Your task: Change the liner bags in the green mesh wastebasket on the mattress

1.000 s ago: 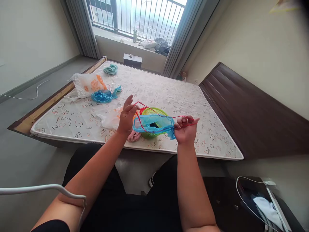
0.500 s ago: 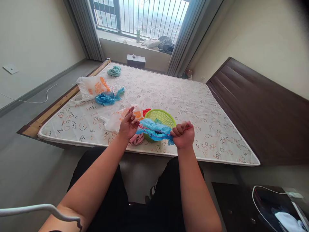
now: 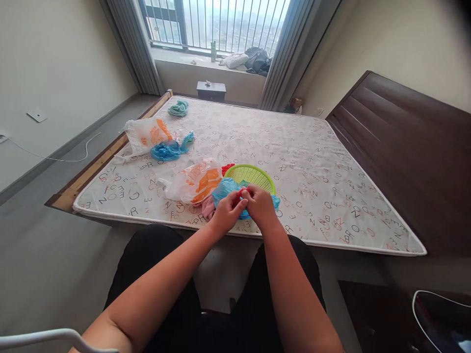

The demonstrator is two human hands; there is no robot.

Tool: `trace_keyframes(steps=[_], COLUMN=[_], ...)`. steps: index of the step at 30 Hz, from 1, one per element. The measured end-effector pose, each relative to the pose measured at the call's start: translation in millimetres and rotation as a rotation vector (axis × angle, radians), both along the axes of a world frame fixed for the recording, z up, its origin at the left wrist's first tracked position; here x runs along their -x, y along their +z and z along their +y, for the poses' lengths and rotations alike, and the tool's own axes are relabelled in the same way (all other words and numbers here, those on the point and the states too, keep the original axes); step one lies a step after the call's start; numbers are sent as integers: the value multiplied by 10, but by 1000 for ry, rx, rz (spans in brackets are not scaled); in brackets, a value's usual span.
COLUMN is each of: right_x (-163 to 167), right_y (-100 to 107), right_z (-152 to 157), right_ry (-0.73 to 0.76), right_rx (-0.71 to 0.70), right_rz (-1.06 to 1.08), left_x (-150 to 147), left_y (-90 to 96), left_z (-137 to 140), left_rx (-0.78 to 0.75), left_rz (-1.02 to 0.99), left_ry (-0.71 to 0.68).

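My left hand point(image 3: 228, 210) and my right hand point(image 3: 258, 202) meet over the near edge of the mattress, fingers pinched together on a red string point(image 3: 242, 192). Just beyond and below them a crumpled blue plastic bag point(image 3: 223, 189) lies against a green plastic basket point(image 3: 250, 172), partly covered by my hands. To the left of the basket sits a white plastic bag with orange print point(image 3: 196, 179). A pink cloth point(image 3: 208, 208) pokes out beneath that bag, and something red point(image 3: 227, 168) shows behind it.
The letter-patterned mattress point(image 3: 309, 162) spans the view. On its far left lie another white bag point(image 3: 145, 133), a darker blue bag point(image 3: 167, 150) and a teal cloth bundle point(image 3: 178, 108). A brown headboard point(image 3: 401, 157) stands right; a white cable point(image 3: 47, 338) crosses the lower left.
My hands, apart before with the red string stretched between them, have come together over the blue bag. The view has shifted slightly.
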State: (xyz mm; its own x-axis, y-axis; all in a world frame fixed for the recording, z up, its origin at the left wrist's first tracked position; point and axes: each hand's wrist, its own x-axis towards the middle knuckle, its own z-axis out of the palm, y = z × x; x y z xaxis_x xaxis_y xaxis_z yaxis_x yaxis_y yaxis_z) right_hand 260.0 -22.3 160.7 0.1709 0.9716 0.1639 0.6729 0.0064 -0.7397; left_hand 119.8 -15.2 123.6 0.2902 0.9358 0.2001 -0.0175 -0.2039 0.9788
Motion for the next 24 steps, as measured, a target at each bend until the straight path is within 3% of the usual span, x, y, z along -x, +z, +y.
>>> trace_keyframes(steps=[3,6,11,13,16,18,21,24], right_x=[-20,-50,-78,-79,-64,-58,-87,-137], right_y=[33,59,28,-17,-85,-109,-112,-123], right_z=[-21,-66,-114,-101,-66,-51,-45,-29], right_ry=[63,90,131,161,195,213,229,163], right_rx=[17,21,-13,-17,-11,-3,-6,-21], right_rz=[-121,-201,-161,-100,-28,24,192,432], left_x=[-55,-57,56,111,172,203,246,260], left_y=[-38,-44,-8,30,110,157,184,163], left_z=[5,26,50,88,200,289,375,365], left_rx=[17,16,-113,-115,13,140,360,429], left_rz=[-43,-65,42,-16,-222,-324,-351,-329], left_ry=[24,134,170,235,300,248,20,-129])
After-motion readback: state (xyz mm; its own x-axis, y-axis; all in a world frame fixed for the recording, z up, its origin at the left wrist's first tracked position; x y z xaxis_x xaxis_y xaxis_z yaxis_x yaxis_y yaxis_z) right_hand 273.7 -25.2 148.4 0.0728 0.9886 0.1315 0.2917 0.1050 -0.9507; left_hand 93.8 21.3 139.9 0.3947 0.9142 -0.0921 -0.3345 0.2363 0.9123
